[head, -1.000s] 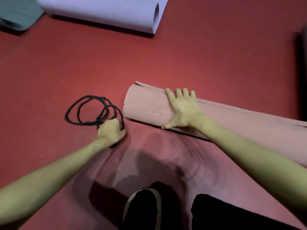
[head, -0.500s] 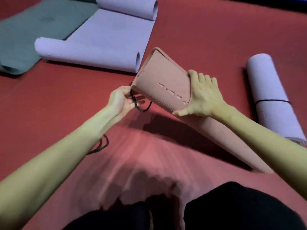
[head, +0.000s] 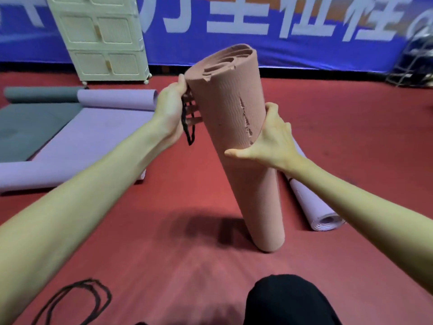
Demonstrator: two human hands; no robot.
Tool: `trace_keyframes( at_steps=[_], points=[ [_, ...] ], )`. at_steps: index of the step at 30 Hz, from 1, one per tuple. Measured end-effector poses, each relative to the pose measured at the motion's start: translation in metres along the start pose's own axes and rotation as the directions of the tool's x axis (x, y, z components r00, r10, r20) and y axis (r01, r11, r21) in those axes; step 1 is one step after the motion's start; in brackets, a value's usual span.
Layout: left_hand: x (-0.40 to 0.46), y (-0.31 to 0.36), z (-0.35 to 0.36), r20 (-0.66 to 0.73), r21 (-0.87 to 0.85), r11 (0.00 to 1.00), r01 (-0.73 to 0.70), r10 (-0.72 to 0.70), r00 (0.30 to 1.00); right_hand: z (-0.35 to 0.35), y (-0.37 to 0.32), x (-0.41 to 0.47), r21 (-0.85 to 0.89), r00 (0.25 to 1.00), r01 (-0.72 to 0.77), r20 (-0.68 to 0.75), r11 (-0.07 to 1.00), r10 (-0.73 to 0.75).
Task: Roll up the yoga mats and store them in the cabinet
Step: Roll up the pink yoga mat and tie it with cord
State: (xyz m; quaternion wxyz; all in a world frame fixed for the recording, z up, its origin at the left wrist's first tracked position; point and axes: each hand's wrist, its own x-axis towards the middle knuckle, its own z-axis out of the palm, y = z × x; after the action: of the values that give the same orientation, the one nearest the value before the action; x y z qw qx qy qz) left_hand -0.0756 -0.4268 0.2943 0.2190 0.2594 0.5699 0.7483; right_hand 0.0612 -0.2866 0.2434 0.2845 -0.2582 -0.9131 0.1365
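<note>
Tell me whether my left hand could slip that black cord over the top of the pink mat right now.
Probably yes. The left hand holds the black cord right beside the pink mat's upper end, which is open and unobstructed, while the right hand steadies the tilted roll lower down.

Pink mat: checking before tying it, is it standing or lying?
Standing, tilted: pink mat has its lower end on the floor, top raised.
</note>
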Motion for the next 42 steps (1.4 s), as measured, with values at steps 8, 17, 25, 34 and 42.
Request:
trace_keyframes(
  at_steps=[8, 17, 25, 34, 42],
  points=[
    [0.017, 0.023, 0.047, -0.004, -0.035, 0.999, -0.026, 0.026, 1.000, -0.005, 0.008, 0.007, 0.208, 0.993, -0.111, -0.019, 0.972, 0.117],
    [0.037, 0.026, 0.093, 0.143, 0.087, 0.996, 0.032, -0.044, 0.989, -0.070, 0.014, 0.103, 0.893, 0.971, -0.162, 0.069, 0.419, 0.229],
    [0.063, 0.017, 0.111, 0.096, 0.111, 0.992, 0.051, -0.062, 0.993, -0.059, 0.043, 0.128, 0.841, 0.953, -0.209, 0.060, 0.500, 0.297],
    [0.077, 0.014, 0.091, 0.073, 0.036, 0.994, 0.105, -0.107, 0.992, -0.053, 0.033, 0.135, 0.791, 0.981, -0.161, 0.061, 0.590, 0.185],
    [0.129, 0.052, 0.080, 0.001, 0.480, 0.876, -0.040, 0.045, 0.999, -0.047, 0.035, 0.136, 0.815, 0.987, -0.104, 0.014, 0.570, 0.160]
  ],
)
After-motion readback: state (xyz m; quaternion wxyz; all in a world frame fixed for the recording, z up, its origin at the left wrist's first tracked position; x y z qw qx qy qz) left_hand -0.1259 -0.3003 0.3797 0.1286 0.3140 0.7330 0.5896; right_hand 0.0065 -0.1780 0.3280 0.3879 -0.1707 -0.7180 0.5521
